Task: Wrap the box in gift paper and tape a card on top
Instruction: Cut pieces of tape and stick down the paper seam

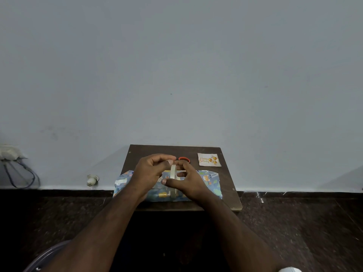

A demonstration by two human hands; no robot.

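1. Lying across the near half of the small dark table (137, 152) is one box (211, 185), already covered in blue animal-print gift paper; its left end is reaching just past the table's left edge and its right end is stopping short of the right edge.
2. Hovering over the middle of the box, the right hand (188, 181) is gripping one roll of pale tape (173, 173) held on edge, thumb pressing one side and curled fingers hooking the other.
3. Meeting it from the left, the left hand (151, 169) is pinching thumb against fingertips at the top of the roll, apparently at the tape's loose end, though the strip itself is too thin to make out.
4. Sitting behind the hands near the table's far edge is one red ring (184, 158), partly hidden by the fingers.
5. Lying flat at the far right corner is one birthday card (209, 159) with gold balloons, well apart from the box and just inside the right edge.
6. Showing bare wood are the far left corner, a strip between card and box, and a narrow band along the near edge.
7. Standing directly behind the table's far edge is the grey wall (176, 75); dark floor (294, 222) is opening on the left, right and near sides.
8. Hanging at the far left of the wall are one white socket (7, 152) and some looped cables (19, 175), with one small white object (92, 180) sitting at the wall's foot.
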